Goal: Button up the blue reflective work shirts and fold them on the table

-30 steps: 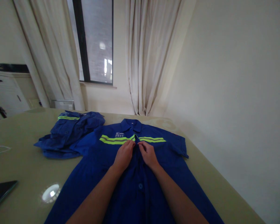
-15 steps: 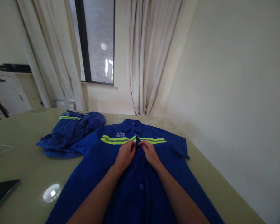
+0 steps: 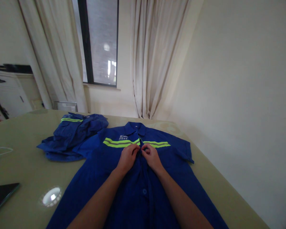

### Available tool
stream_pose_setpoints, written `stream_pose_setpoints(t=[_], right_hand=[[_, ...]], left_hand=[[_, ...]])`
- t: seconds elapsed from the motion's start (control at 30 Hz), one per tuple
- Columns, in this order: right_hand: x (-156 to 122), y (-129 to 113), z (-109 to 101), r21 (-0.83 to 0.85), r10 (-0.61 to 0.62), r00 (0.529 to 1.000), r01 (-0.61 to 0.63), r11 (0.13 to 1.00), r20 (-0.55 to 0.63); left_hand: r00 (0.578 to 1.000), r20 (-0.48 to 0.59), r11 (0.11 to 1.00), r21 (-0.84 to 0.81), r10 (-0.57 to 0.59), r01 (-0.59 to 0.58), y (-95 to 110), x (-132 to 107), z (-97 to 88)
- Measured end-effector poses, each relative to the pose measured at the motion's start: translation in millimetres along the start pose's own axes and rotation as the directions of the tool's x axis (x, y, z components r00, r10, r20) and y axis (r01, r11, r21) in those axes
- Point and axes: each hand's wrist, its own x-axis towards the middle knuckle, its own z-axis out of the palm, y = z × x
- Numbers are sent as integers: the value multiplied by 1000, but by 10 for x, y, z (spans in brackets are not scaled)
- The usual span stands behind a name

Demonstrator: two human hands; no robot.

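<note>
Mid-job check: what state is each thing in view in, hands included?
Left hand: pinching the shirt's front
Right hand: pinching the front opposite
Shirt: spread front up, slightly parted at the chest
Lower button: visible; fastened or not, can't tell
Other shirt: loosely bunched
Tablet-like device: flat, screen dark
Curtains: parted
Drawer: looks shut

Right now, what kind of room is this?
Probably a room in a home: long curtains hang beside a window, and there's a white cabinet at the far left.
</note>
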Motion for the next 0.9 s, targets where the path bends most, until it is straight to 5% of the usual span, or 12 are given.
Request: stream_pose_setpoints(t=[0.47, 0.73, 0.9], right_hand=[[-47, -68, 18, -93, -24, 1000, 24, 995, -4], [33, 49, 29, 33, 94, 996, -94, 995, -4], [142, 208, 26, 124, 187, 980, -194, 973, 62]], left_hand=[[997, 8, 993, -98, -70, 71, -16, -2, 10], [995, 32, 995, -31, -97, 98, -65, 22, 37], [996, 90, 993, 120, -22, 11, 25, -23, 16]])
